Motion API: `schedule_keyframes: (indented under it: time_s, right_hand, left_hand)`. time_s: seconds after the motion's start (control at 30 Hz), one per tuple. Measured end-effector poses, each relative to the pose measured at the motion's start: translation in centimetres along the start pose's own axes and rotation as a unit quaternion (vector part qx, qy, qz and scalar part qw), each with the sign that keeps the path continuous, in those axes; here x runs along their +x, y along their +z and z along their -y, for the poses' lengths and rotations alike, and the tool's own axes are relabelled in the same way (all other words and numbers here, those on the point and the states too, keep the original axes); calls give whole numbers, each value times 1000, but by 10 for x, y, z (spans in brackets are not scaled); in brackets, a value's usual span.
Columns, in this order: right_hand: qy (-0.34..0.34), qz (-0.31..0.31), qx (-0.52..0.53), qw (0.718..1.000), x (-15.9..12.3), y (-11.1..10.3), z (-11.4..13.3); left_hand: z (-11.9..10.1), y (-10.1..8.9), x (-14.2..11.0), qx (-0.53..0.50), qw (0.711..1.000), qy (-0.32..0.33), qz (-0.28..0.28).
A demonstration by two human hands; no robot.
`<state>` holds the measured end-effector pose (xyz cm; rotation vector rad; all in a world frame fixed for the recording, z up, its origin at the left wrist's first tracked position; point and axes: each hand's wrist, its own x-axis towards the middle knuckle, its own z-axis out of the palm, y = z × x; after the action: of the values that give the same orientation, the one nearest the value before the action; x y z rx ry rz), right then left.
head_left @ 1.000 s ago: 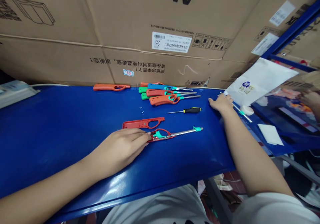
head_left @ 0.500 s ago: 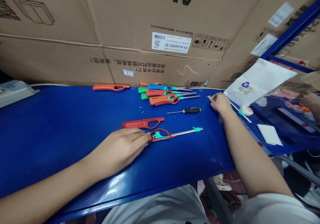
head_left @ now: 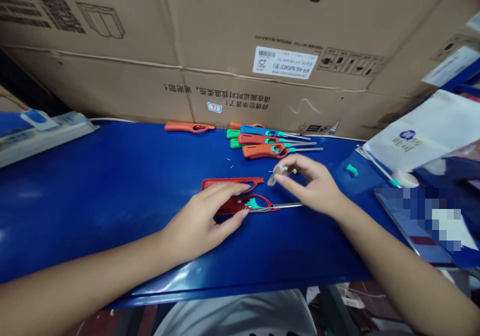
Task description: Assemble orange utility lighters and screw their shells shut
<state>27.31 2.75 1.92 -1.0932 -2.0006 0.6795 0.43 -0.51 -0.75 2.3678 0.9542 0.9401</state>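
My right hand point(head_left: 313, 183) pinches a small clear, translucent part point(head_left: 275, 176) with a pale teal end, raised over the table. The part is blurred, so its kind is unclear. My left hand point(head_left: 210, 211) is open, fingers spread, over an opened red lighter half-shell point(head_left: 232, 206). In this half lie a teal trigger point(head_left: 255, 204), a thin wire and a metal tube point(head_left: 287, 205), whose far end my right hand hides. Just behind lies the other red half-shell point(head_left: 225, 181), partly under my left fingers. A screwdriver point(head_left: 294, 171) is mostly hidden behind my right hand.
Several assembled lighters point(head_left: 262, 150) lie along a large cardboard box point(head_left: 210, 76), with an orange lighter shell point(head_left: 189, 127) to their left. A teal piece point(head_left: 351, 170), metal tubes point(head_left: 375, 163), a tape roll point(head_left: 407, 179) and a white bag point(head_left: 423, 131) are rightward. A power strip point(head_left: 45, 133) sits left.
My right hand has come from the table's right side toward the red half-shell, bringing the clear part. My left hand has opened off the shell. The view has swung left.
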Motion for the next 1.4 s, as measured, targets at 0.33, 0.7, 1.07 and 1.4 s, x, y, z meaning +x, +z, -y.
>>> schedule_keyframes:
  time_s: [0.33,0.7,1.07,1.4]
  right_hand:
    - [41,148,117,981,-12,26,8]
    - [-108,211,-70,969,-14,26,4]
    - [265,181,231,918,-6,20,10]
    - [263,239,280,892,-8,17,5]
  left_hand:
    - [-2,7,4,-243,962,-117,52]
    - [3,4,12,-283,937,-203,-10]
    - [7,2,14,-292,931,-220,5]
    - [8,1,14,-285,936,-205,25]
